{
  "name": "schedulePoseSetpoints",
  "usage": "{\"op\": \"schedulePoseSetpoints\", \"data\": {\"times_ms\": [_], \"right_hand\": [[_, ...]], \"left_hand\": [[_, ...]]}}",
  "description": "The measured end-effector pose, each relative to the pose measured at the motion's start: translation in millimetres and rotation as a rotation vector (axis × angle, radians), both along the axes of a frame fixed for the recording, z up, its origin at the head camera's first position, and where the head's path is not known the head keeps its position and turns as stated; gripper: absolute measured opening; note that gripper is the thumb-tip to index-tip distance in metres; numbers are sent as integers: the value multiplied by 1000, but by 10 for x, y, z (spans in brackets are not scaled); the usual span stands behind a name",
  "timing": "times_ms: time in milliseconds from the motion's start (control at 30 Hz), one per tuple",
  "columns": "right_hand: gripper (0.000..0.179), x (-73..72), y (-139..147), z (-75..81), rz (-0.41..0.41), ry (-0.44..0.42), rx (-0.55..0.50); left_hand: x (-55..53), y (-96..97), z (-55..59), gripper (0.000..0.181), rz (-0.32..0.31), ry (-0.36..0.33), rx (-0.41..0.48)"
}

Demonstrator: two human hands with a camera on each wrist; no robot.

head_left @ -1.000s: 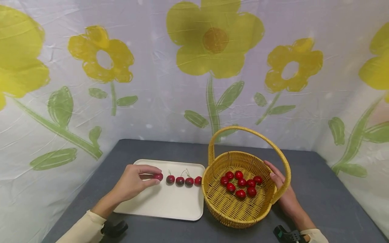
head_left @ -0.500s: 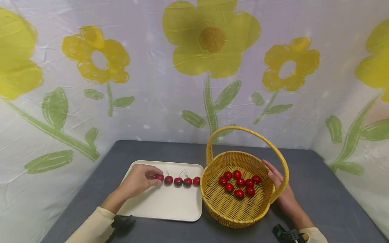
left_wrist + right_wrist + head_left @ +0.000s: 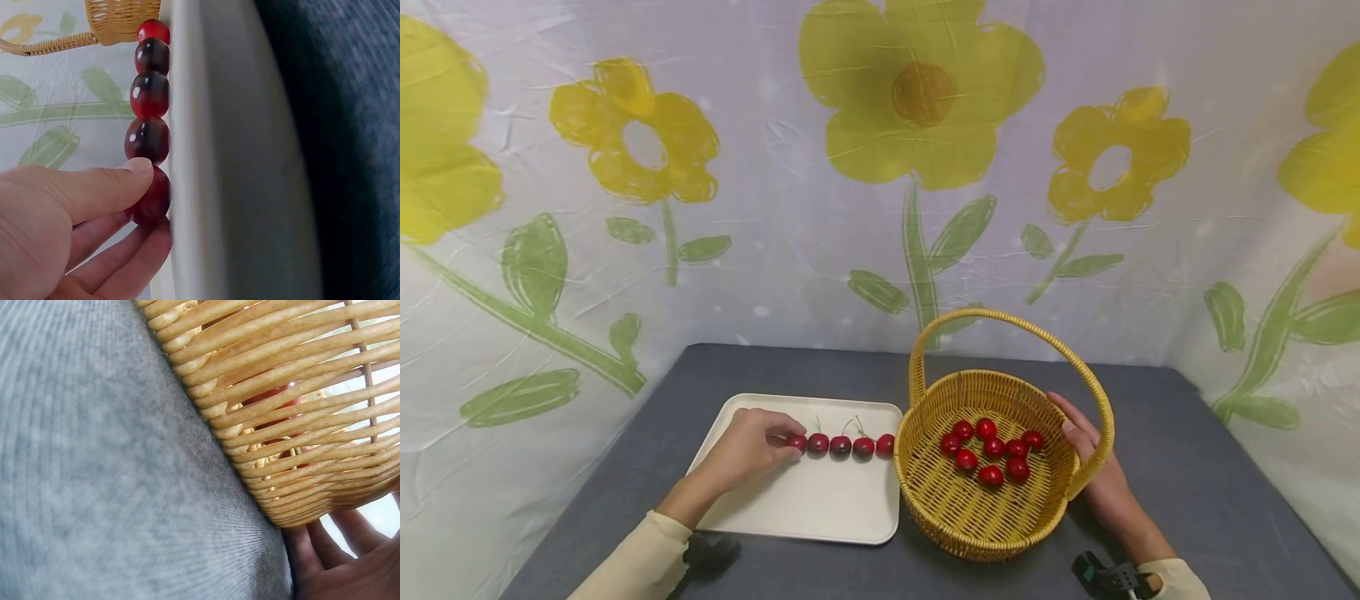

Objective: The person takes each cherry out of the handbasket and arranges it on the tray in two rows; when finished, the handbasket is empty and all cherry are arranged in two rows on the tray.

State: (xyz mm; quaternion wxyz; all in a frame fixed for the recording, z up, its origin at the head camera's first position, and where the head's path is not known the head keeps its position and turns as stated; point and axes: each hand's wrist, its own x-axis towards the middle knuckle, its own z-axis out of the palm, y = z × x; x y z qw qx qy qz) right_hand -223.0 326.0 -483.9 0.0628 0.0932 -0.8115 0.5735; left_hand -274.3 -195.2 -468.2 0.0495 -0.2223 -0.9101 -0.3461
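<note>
Pinching fifth lined-up cherry (image 3: 152, 201) with left hand (image 3: 752, 446), left of basket (image 3: 970, 543); touching basket with spread right hand (image 3: 1105, 479); seemingly leaving nine inside.

Pinched cherry (image 3: 795, 443) partly hidden by left hand (image 3: 747, 447) | tray (image 3: 820, 508): near left corner hidden behind wrist | cherry (image 3: 884, 446) at tray's right edge partly behind wicker basket (image 3: 970, 542) | right hand (image 3: 350, 565) cropped in right wrist view
</note>
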Motion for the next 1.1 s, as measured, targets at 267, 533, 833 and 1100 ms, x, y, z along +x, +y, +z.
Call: {"op": "schedulePoseSetpoints", "data": {"times_ms": [267,533,833,1100], "right_hand": [[59,0,-18,11,2,-12,3],[55,9,-6,14,18,5,-4],[54,17,-2,33,27,19,-16],[54,8,2,2,21,6,-8]], "left_hand": [[35,-30,50,28,-16,-37,52],[121,-108,285,33,-17,-68,76],[319,277,551,46,-272,-233,377],[403,902,622,45,-473,-311,434]]}}
